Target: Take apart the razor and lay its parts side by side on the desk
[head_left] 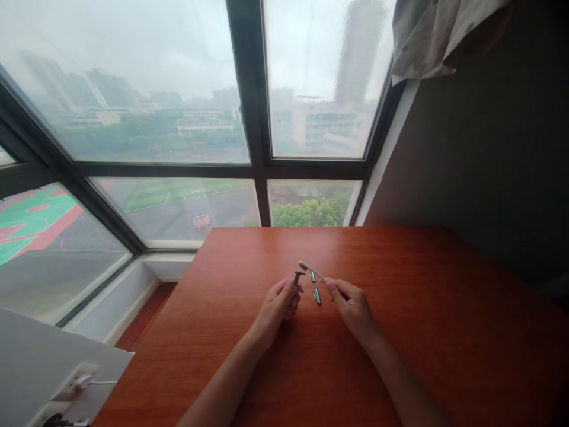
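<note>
My left hand [281, 301] is closed round the handle of a razor [298, 276], its head pointing up and to the right. Between the fingers of my right hand [353, 303] is a toothbrush [313, 271], slanting up to the left. The brush's head lies just above the razor's head; whether they touch I cannot tell. Behind and between my hands, two small dark pieces with green strips, like razor cartridges, lie on the table: a nearer cartridge [317, 296] and a farther cartridge [312, 276], the latter partly covered by the toothbrush.
The reddish-brown wooden table [427, 284] reaches to the window frame [262, 172] at its far edge. A dark wall [480, 154] stands to the right, with pale cloth [444, 35] hanging above. At lower left, a white plug [82, 381] with a cord sits in a wall socket.
</note>
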Motion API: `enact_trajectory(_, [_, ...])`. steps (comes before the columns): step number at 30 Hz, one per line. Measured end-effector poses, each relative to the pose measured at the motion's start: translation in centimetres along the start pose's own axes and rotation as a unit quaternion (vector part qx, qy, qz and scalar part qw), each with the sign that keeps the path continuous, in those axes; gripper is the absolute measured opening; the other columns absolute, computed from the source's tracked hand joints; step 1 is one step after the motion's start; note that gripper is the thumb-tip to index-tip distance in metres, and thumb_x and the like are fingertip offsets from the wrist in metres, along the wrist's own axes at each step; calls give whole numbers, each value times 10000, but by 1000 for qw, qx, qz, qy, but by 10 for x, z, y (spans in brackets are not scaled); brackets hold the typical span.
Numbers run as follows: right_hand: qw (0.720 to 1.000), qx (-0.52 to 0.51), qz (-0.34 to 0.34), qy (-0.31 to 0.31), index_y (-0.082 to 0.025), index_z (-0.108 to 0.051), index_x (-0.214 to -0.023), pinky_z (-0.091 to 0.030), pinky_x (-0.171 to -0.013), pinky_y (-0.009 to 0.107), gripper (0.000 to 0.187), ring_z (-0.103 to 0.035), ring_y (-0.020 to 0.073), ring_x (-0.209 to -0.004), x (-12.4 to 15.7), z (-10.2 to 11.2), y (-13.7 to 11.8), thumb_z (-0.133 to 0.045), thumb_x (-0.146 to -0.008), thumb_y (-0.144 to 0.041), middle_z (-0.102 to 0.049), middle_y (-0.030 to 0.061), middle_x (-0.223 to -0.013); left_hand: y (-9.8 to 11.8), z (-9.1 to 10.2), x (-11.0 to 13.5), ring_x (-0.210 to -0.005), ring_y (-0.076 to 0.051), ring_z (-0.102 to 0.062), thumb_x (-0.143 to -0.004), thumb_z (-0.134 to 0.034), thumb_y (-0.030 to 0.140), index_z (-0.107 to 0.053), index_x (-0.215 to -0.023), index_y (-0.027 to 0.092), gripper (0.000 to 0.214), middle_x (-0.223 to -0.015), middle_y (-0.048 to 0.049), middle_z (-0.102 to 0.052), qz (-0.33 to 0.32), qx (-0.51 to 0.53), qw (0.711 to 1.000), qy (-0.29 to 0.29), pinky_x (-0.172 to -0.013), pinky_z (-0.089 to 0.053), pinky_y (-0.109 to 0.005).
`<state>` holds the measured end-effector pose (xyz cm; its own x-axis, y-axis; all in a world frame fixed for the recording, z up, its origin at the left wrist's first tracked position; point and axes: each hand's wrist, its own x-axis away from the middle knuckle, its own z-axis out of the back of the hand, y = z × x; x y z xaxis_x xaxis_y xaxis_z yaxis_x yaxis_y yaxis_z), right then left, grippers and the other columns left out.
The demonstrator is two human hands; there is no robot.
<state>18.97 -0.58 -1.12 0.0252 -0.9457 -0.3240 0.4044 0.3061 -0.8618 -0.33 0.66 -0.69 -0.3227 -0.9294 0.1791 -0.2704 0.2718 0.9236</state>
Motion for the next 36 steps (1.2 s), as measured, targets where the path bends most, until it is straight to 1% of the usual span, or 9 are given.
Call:
enact_trajectory(3, [1000, -21, -3, 2, -155, -726, -991, -385, -578, 244, 349, -533, 167, -651, 0, -2, 1, -502, -910, -411, -579, 20, -685, -1, 1, -1, -436, -48, -304, -824, -556, 529, -547, -860, 168, 363, -565, 64, -418, -3, 7, 1000, -9, -418, -186, -169])
enact_trajectory(7, [999, -33, -3, 15, -155, -723, -992, -387, -576, 246, 328, -532, 168, -654, 0, 0, -1, -522, -902, -399, -579, 25, -691, -2, 3, -2, -456, -53, -328, -819, -577, 510, -552, -877, 174, 343, -597, 55, -442, -14, 12, 1000, 6, -428, -207, -172])
enact_trajectory(9, [1000, -25, 8, 11, -158, -722, -987, -380, -566, 244, 317, -522, 160, -635, 1, 1, -3, -523, -903, -389, -569, 20, -680, -2, 3, -2, -482, -61, -362, -813, -590, 509, -571, -889, 170, 348, -628, 42, -467, -21, 4, 1000, 13, -445, -239, -178])
enact_trajectory(12, [999, -6, 34, 9, -167, -720, -987, -366, -545, 238, 299, -494, 143, -597, 2, 1, -5, -520, -908, -374, -547, 8, -659, -1, 2, -1, -554, -82, -420, -820, -596, 493, -605, -957, 165, 355, -681, 16, -505, -51, -5, 999, 17, -506, -306, -194])
enact_trajectory(15, [998, 13, 59, 18, -177, -715, -994, -373, -558, 238, 286, -501, 141, -603, 2, 0, -5, -505, -918, -357, -537, 5, -660, -1, 2, 0, -603, -92, -430, -827, -606, 465, -627, -1006, 161, 353, -714, -1, -520, -71, -4, 997, 25, -552, -328, -204])
enact_trajectory(22, [996, 48, 63, 39, -184, -701, -1006, -394, -597, 250, 261, -540, 156, -650, 0, 1, 2, -494, -926, -321, -582, 28, -724, -3, 4, -2, -565, -74, -395, -824, -624, 438, -632, -960, 160, 309, -691, 10, -496, -66, 21, 996, 50, -528, -305, -196])
enact_trajectory(25, [997, 34, 60, 37, -182, -701, -1003, -389, -578, 246, 258, -534, 152, -636, 1, 1, -1, -501, -923, -323, -572, 22, -706, -3, 5, -3, -557, -71, -399, -825, -628, 424, -613, -953, 168, 286, -687, 11, -516, -75, 23, 995, 57, -517, -299, -191])
enact_trajectory(31, [997, 7, 70, 19, -183, -708, -1006, -398, -586, 244, 257, -544, 148, -657, 3, 0, -7, -504, -922, -315, -578, 24, -735, 0, 4, -2, -572, -73, -416, -826, -631, 402, -601, -911, 154, 264, -721, -6, -546, -74, 15, 996, 42, -527, -318, -191])
enact_trajectory(36, [997, 27, 60, 37, -184, -711, -994, -398, -591, 249, 246, -546, 151, -652, 2, 1, -6, -510, -918, -305, -580, 23, -721, -2, 5, -3, -572, -74, -426, -811, -649, 399, -602, -925, 148, 279, -737, -13, -550, -74, 37, 995, 57, -524, -325, -190])
